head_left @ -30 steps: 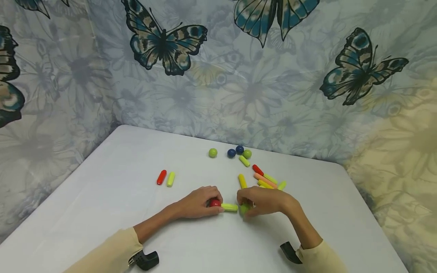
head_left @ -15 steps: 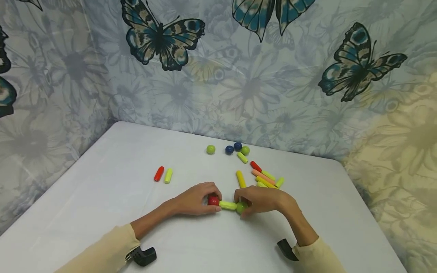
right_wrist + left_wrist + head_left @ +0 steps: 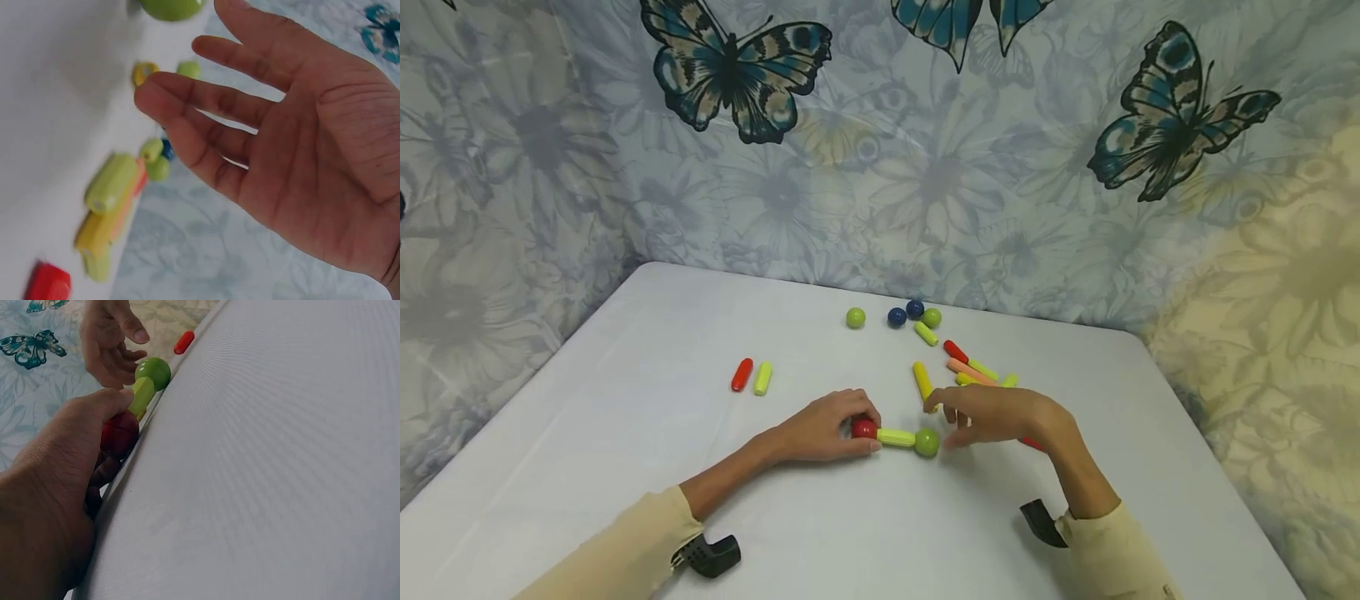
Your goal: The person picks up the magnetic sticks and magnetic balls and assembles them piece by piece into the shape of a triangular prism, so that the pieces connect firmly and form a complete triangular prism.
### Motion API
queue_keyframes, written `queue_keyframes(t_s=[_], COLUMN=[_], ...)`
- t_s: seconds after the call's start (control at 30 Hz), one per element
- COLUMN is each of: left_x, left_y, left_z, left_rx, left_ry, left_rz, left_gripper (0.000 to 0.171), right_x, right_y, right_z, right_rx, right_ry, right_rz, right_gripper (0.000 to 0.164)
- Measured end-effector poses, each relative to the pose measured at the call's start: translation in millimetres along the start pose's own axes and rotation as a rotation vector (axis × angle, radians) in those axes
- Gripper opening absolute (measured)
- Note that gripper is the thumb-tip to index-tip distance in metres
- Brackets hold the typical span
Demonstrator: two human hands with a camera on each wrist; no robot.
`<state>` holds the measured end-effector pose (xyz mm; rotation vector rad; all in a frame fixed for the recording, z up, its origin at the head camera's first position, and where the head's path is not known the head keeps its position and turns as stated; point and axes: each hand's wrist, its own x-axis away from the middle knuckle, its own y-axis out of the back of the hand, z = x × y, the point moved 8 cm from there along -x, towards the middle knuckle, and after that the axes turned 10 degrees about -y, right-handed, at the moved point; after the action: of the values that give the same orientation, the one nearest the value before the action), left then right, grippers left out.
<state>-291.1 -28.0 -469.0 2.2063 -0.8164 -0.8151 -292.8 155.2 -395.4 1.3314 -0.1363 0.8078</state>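
White rectangular table (image 3: 625, 467) with smooth matte top, set into a corner. At centre front, lying flat: red ball (image 3: 863, 428), ribbed yellow-green rod (image 3: 897, 437) and green ball (image 3: 927, 442), joined in a row. Left of centre: red capsule rod (image 3: 742, 374) beside yellow-green capsule rod (image 3: 763, 377). Near far edge: lone green ball (image 3: 855, 317), two dark blue balls (image 3: 904, 313), further green ball (image 3: 932, 317). Right of centre: loose heap of yellow, orange and red rods (image 3: 970, 371).

On your white table (image 3: 625, 467), a red stick (image 3: 742, 374) and a yellow-green stick (image 3: 763, 377) lie side by side at the left. Toward the back you see a green ball (image 3: 855, 317) alone, then two blue balls (image 3: 904, 313) touching another green ball (image 3: 932, 317). A loose pile of sticks (image 3: 970, 371) lies at the right. A butterfly-print cloth (image 3: 880, 150) hangs behind.
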Motion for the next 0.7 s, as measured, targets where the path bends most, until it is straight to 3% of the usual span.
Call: queue_keyframes(t_s=[0.43,0.57,0.7], left_x=[0.7,1.0,-1.0], left_y=[-0.3,0.1,1.2], left_z=[-0.7,-1.4,-2.5], left_rx=[0.030,0.028,0.022], left_ry=[0.026,0.028,0.015], left_rz=[0.012,0.019,0.021], left_gripper=[0.026,0.028,0.029], right_x=[35.4,39.9,44.6], right_y=[34.3,37.3,34.4], right_z=[-24.5,-38.5,-61.9], right_rx=[-0.032,-0.040,-0.006], right_ry=[0.014,-0.065,-0.237], right_rz=[-0.133,-0.118,-0.057], right_gripper=[0.044,0.042,0.034])
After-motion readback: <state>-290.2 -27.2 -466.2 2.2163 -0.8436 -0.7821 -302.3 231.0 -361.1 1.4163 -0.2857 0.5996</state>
